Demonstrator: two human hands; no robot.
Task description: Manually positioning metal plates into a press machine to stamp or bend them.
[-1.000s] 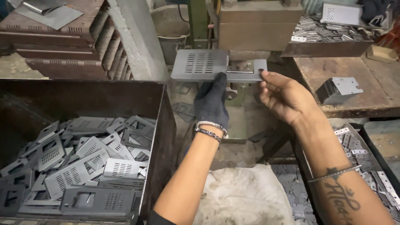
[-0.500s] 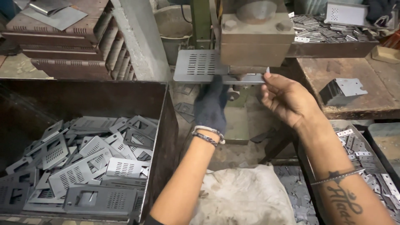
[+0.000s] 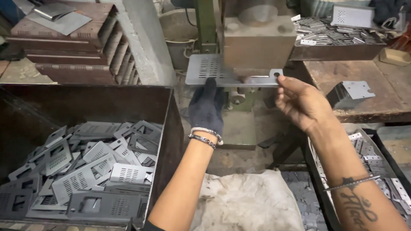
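A flat grey perforated metal plate (image 3: 204,68) lies under the block-shaped ram (image 3: 259,42) of a press. My left hand (image 3: 207,107), in a dark glove, grips the plate's near edge from below. My bare right hand (image 3: 299,102) pinches the plate's right end near a round hole. The ram sits down on the plate's middle and hides that part.
A dark metal bin (image 3: 167,128) at left holds several grey perforated plates (image 3: 90,171). A tray of small metal pieces (image 3: 334,51) stands at back right. One bent plate (image 3: 351,94) rests on the wooden bench (image 3: 385,107). A dirty cloth (image 3: 248,201) lies near me.
The press ram has come down onto the plate, which was uncovered a second ago. Both hands stay on the plate in nearly the same places.
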